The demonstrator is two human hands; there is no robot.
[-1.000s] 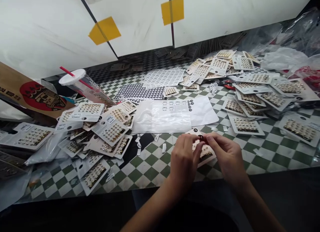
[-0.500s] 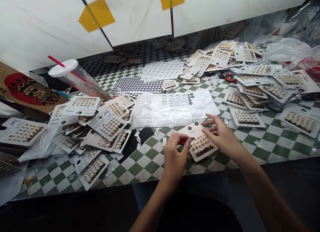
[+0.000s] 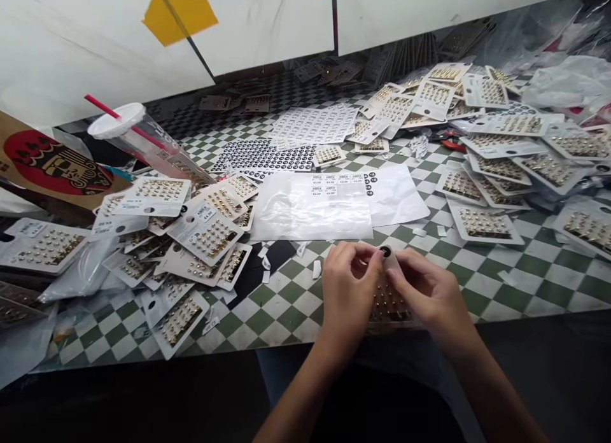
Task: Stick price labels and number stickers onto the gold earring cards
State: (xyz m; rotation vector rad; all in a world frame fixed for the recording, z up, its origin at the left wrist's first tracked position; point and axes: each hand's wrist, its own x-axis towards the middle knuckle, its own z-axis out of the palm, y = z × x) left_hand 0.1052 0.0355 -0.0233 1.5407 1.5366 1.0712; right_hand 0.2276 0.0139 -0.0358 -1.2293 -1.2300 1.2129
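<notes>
Near the table's front edge, an earring card (image 3: 387, 302) with rows of small gold studs stands tilted up between my hands. At its top edge shows a black round sticker (image 3: 386, 251). My left hand (image 3: 347, 290) is closed, thumb and forefinger pinched beside that sticker; whether they grip the card, the sticker or both, I cannot tell. My right hand (image 3: 432, 296) grips the card's right side, its thumb on the front face. Fingers cover much of the card. Beyond them lies a glossy white backing sheet (image 3: 334, 220) with a few price labels and black round stickers.
Earring cards are heaped at left (image 3: 205, 233) and right (image 3: 487, 217). Behind lie a sheet of black round stickers (image 3: 267, 156) and a sheet of printed labels (image 3: 312, 126). A lidded cup (image 3: 143, 140) with a red straw leans by a brown paper bag (image 3: 28, 137). Paper scraps dot the checkered table.
The card lay flat half a second ago, with my left hand pinching a black sticker and my right hand spread over it. Now it is tilted up, and my right hand has closed on it.
</notes>
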